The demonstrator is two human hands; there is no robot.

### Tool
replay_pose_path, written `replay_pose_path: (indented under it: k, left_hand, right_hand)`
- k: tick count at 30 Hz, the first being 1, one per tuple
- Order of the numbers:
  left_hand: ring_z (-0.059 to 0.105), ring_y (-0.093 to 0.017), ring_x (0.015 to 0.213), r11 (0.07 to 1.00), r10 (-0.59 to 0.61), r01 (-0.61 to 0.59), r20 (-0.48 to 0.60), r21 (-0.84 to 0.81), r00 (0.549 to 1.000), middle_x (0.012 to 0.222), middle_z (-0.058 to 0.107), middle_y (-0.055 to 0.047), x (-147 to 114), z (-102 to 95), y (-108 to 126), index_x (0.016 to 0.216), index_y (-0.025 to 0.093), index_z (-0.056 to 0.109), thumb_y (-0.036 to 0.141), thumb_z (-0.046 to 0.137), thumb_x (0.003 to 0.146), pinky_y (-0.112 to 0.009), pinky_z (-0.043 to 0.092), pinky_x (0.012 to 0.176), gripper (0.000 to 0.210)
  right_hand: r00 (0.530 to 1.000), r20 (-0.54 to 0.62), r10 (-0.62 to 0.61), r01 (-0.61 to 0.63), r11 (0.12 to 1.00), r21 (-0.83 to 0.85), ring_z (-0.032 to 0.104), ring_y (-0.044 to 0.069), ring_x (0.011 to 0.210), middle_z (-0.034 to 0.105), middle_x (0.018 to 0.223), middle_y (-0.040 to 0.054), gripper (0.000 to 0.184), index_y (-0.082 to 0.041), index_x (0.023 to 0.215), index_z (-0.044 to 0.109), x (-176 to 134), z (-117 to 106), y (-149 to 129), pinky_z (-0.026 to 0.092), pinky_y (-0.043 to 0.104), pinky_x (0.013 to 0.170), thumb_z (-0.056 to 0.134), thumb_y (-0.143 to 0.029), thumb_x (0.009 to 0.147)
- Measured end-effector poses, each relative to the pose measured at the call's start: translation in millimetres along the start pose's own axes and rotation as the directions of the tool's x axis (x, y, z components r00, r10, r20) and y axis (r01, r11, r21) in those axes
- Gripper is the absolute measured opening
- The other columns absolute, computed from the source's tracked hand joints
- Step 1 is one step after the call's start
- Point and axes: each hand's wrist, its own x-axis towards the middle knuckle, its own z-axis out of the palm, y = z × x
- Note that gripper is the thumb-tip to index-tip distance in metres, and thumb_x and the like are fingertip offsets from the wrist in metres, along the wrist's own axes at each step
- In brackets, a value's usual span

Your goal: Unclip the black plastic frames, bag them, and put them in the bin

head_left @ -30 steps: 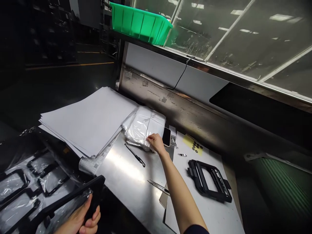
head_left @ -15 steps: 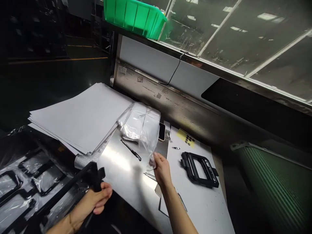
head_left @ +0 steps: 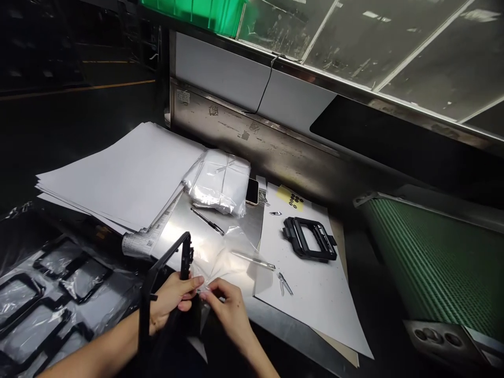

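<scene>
A black plastic frame (head_left: 146, 294) hangs tilted in my left hand (head_left: 177, 294), with the fingers wrapped round one side of it. My right hand (head_left: 230, 304) pinches a clear plastic bag (head_left: 232, 242), close beside the left fingertips. The left thumb also appears to touch the bag's edge. Behind the hands lies a stack of clear plastic bags (head_left: 218, 181). A pen (head_left: 207, 220) rests on the metal bench near it. On the white sheet to the right sits another black plastic frame part (head_left: 310, 239).
White paper sheets (head_left: 118, 176) are piled at the left. Bagged black frames (head_left: 51, 299) lie below them. A knife (head_left: 252, 260), nippers (head_left: 284, 283) and a phone (head_left: 252, 191) rest on the bench. A green conveyor belt (head_left: 437, 262) runs at the right; a green bin (head_left: 197, 13) stands above.
My right hand has drawn a clear bag off the stack, toward me and to the left hand. The left hand has raised and turned the frame. The view has shifted right and down.
</scene>
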Motion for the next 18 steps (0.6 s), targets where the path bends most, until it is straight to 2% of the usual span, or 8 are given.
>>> replay_pose_path:
  k: [5,10,13,18]
  left_hand:
    - [0.021,0.000,0.036,0.999,0.030,-0.030,0.011,0.026,1.000,0.043,0.029,0.012,-14,-3.3,5,0.059,0.017,0.038,0.027,0.066,0.065,-0.012,0.013,0.030,0.030]
    - [0.033,-0.001,0.035,0.992,0.070,-0.068,-0.016,0.107,0.997,0.046,0.045,0.007,-25,-3.6,8,0.065,0.016,0.044,0.027,0.075,0.051,-0.013,0.015,0.031,0.036]
    - [0.033,-0.002,0.031,0.982,0.096,-0.086,-0.050,0.165,0.994,0.044,0.049,0.006,-31,-2.8,7,0.064,0.016,0.045,0.028,0.075,0.051,-0.015,0.013,0.031,0.036]
    - [0.033,-0.002,0.038,0.972,0.127,-0.103,-0.106,0.212,0.986,0.047,0.042,0.009,-41,-2.0,8,0.063,0.016,0.048,0.028,0.075,0.050,-0.013,0.015,0.033,0.033]
  right_hand:
    - [0.998,-0.003,0.055,-0.054,0.989,0.138,0.050,0.014,0.058,0.055,0.056,-0.0001,0.028,-0.017,0.059,0.052,-8,11,6,0.039,0.027,0.060,0.054,-0.043,0.071]
    - [0.996,-0.058,0.060,-0.056,0.995,0.081,0.043,0.011,0.056,0.047,0.054,-0.0044,0.027,-0.019,0.053,0.042,-18,30,8,0.033,0.023,0.055,0.067,-0.026,0.058]
    - [0.998,0.021,0.053,-0.054,0.997,0.055,0.040,0.010,0.055,0.048,0.054,-0.0055,0.025,-0.018,0.053,0.046,-20,36,3,0.031,0.022,0.053,0.070,-0.021,0.053]
    - [0.991,0.121,0.058,-0.094,0.944,0.317,0.042,0.011,0.056,0.051,0.055,-0.0026,0.016,-0.017,0.055,0.057,-21,38,1,0.033,0.024,0.057,0.069,-0.027,0.058]
